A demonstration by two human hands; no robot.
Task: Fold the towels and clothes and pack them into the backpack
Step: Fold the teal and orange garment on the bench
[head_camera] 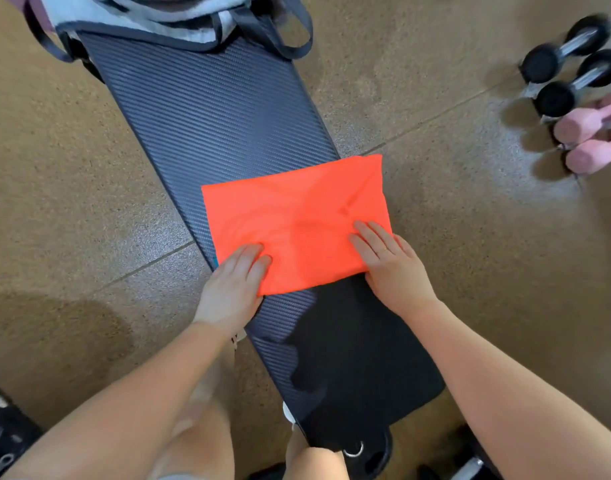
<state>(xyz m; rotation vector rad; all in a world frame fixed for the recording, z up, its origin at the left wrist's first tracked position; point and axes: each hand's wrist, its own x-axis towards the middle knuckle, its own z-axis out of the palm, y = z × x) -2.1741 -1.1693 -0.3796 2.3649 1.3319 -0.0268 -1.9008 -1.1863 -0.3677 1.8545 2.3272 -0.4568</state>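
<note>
On the bench [207, 109], flat left hand [233, 282] and right hand [389, 263] press orange cloth [297, 216]; bag [179, 22] holds towels.

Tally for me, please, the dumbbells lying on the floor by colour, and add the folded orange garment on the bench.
Black dumbbells: 2
Pink dumbbells: 2
Orange garment: 1, flat on the bench, with the left hand and right hand resting on its near edge
Total: 5
</note>
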